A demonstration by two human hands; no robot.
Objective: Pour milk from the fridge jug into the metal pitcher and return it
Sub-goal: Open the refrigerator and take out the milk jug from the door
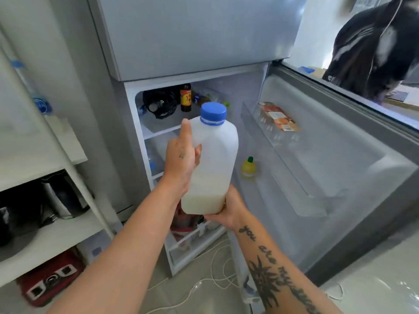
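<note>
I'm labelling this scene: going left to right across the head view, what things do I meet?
Black and metal appliance → milk jug → yellow lemon-shaped bottle → orange carton.

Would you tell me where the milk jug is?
Head view, centre: the milk jug before the open fridge, left hand gripping its side, right hand under its base.

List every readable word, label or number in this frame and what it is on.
"you are": tattoo on the right forearm; the words after it are blurred.
Label on the dark bottle: too blurred to read.
Print on the door-shelf carton: too small to read.
No label shows on the milk jug.
</note>
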